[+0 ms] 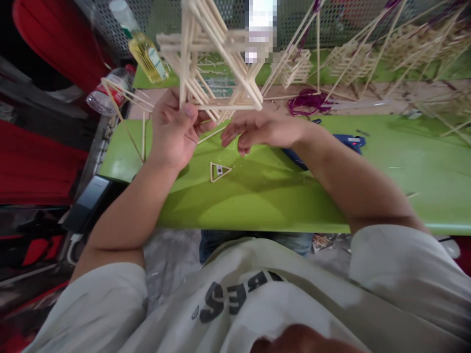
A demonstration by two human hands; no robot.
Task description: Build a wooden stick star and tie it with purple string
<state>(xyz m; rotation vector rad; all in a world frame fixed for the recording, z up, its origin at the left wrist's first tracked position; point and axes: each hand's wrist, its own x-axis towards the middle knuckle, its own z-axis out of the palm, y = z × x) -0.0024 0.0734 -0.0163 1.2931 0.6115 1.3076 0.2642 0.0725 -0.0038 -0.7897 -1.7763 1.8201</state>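
Observation:
A wooden stick frame [221,49], built from crossed pale sticks, is held up above the green table [235,206]. My left hand [178,125] grips its lower left corner between thumb and fingers. Under its lower right part is my right hand [263,132], palm turned down and fingers apart, with nothing visible in them. On the table below both hands lies a small stick triangle [220,172] with a small white piece inside. A blue glue gun [348,142] lies partly hidden behind my right forearm.
More stick structures [351,59] stand at the back right, near purple string [307,102]. A bottle of yellow liquid [147,56] and a plastic bottle with a red label [110,93] are at the back left. A dark device [88,201] sits by the table's left edge.

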